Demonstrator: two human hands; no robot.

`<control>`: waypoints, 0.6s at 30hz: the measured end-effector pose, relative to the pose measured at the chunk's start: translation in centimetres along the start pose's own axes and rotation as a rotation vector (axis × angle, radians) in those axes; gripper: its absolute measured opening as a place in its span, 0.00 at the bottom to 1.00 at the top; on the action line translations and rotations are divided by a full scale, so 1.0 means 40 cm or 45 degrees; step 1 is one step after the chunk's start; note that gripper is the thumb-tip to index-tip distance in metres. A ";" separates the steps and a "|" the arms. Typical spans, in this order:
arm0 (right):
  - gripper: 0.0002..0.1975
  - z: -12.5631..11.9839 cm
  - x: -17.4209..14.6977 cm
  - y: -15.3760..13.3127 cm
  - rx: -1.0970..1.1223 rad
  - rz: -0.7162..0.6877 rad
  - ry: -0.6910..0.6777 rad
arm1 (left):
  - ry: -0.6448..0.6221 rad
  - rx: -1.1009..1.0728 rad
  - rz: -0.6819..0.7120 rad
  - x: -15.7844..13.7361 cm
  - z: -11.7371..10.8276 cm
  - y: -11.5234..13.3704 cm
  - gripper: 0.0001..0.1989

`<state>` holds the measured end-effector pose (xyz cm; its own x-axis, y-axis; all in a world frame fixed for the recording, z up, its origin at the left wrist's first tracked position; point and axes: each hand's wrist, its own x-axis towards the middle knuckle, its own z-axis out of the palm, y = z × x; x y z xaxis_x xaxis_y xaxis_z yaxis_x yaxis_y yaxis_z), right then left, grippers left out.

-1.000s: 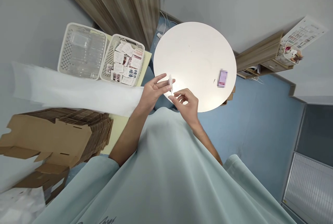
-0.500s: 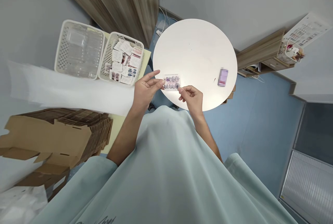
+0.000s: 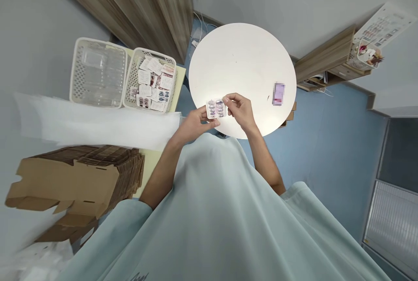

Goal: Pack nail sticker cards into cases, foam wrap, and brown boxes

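A small card of press-on nails (image 3: 216,109), with two columns of purplish glossy nails, is held over the near edge of the round white table (image 3: 243,59). My left hand (image 3: 195,125) supports it from the left and below, its thumb stretched along the card's near side and its fingers partly behind. At the card's upper right corner, my right hand (image 3: 239,109) pinches with thumb and forefinger. A blurred-out purple item (image 3: 278,94) lies on the table to the right.
On the left, one white basket (image 3: 75,72) holds clear plastic boxes; another basket (image 3: 173,85) holds several nail cards. Nearer stand white sheets (image 3: 107,126) and a stack of folded cardboard boxes (image 3: 98,172). A wooden shelf (image 3: 329,59) stands at the right.
The card has been turned, its rows of nails now running as columns. My left hand has shifted under its near side, and my right hand has moved up to its far corner.
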<state>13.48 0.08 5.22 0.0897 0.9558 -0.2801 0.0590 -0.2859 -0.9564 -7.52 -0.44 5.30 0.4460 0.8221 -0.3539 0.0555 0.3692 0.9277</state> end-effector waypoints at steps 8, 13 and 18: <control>0.19 -0.025 0.051 -0.055 -0.153 -0.096 -0.250 | 0.083 -0.144 -0.084 0.007 -0.049 0.010 0.39; 0.13 -0.024 0.061 -0.068 -0.131 -0.092 -0.368 | -0.137 -0.377 -0.265 0.029 -0.064 -0.010 0.33; 0.14 -0.024 0.065 -0.074 -0.064 -0.095 -0.430 | -0.235 -0.524 -0.289 0.024 -0.035 -0.032 0.30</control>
<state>14.51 3.34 7.41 -0.2503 0.9406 -0.2292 0.1027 -0.2096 -0.9724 -8.41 0.49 3.59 0.6162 0.6247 -0.4795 -0.1710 0.7005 0.6929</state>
